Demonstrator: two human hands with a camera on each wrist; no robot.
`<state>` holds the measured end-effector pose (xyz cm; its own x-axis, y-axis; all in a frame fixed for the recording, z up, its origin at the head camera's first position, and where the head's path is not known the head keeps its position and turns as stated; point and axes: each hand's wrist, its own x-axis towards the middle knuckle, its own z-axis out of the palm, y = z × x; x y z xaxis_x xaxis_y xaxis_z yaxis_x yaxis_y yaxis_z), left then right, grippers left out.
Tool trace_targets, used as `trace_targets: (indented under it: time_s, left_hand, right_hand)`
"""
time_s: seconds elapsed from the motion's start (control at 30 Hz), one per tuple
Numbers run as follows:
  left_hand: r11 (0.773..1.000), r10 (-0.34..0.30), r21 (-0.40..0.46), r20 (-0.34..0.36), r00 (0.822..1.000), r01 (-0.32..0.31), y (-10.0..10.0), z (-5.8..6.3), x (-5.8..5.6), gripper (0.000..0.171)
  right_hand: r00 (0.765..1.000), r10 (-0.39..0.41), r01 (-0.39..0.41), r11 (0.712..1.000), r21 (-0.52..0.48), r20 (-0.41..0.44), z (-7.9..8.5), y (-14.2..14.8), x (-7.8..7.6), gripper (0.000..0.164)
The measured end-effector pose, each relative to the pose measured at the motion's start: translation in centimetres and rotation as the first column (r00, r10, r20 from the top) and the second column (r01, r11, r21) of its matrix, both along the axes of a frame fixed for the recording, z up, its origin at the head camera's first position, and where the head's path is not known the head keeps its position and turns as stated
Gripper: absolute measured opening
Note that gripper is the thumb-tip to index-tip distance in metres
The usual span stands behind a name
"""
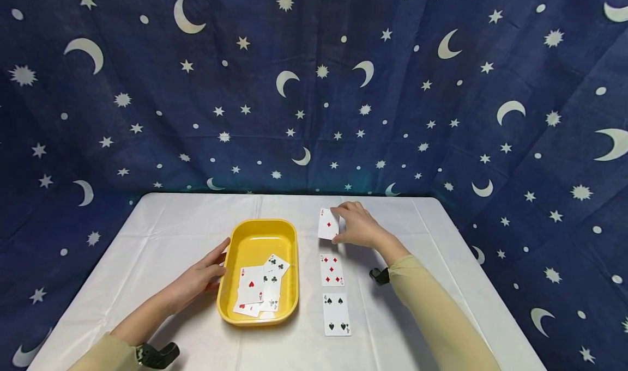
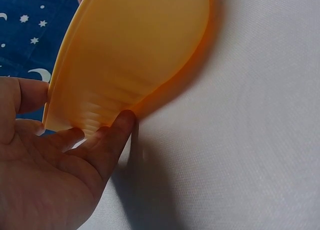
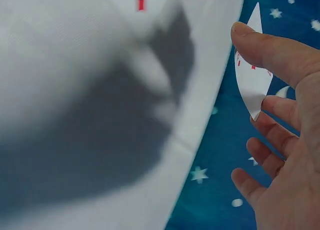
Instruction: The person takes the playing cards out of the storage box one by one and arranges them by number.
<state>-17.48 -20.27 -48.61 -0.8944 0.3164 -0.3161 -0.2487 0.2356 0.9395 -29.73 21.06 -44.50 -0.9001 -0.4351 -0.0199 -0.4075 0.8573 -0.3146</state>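
Note:
My right hand (image 1: 360, 225) pinches an ace of diamonds (image 1: 326, 224) between thumb and fingers at the far end of a column of cards. In the right wrist view the card (image 3: 254, 72) is bowed. Below it on the table lie a five of diamonds (image 1: 332, 270) and, nearer, a four of spades (image 1: 336, 314), both face up. At the left side of a yellow tray (image 1: 265, 226), my left hand (image 1: 198, 284) rests its fingers against the outer wall. Inside the tray are several loose, overlapping cards, with an ace of hearts (image 1: 251, 285) on top and clubs cards (image 1: 276, 266) beside it.
A white cloth (image 1: 186, 226) covers the table. Behind and beside it hangs a dark blue curtain (image 1: 314, 115) with moons and stars. A black wrist device (image 1: 158, 356) shows on the left arm, another (image 1: 379, 276) by the right.

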Motion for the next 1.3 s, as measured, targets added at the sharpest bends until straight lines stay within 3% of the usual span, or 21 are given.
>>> trace_targets:
  time_s: [0.27, 0.5, 0.93, 1.3]
  left_hand:
    - [1.000, 0.008, -0.011, 0.000, 1.000, -0.008, 0.1, 0.0, 0.0, 0.076]
    - [1.000, 0.012, -0.011, 0.003, 1.000, -0.012, 0.2, -0.1, 0.0, 0.076]
    - [1.000, 0.018, -0.025, 0.011, 1.000, -0.018, 0.2, -0.1, -0.1, 0.077]
    - [0.999, 0.013, -0.031, 0.006, 1.000, -0.013, 0.2, 0.0, 0.0, 0.077]
  right_hand:
    - [0.996, -0.015, 0.011, 0.999, 0.043, 0.087, -2.2, 0.2, -1.4, 0.089]
    - [0.990, -0.032, 0.020, 0.996, 0.087, 0.137, -3.2, 0.0, -2.1, 0.088]
    - [0.976, -0.049, 0.029, 0.995, 0.097, 0.210, -3.7, 0.0, -2.9, 0.087]
    - [0.975, -0.037, 0.019, 0.996, 0.082, 0.220, -3.8, 0.0, -2.8, 0.087]
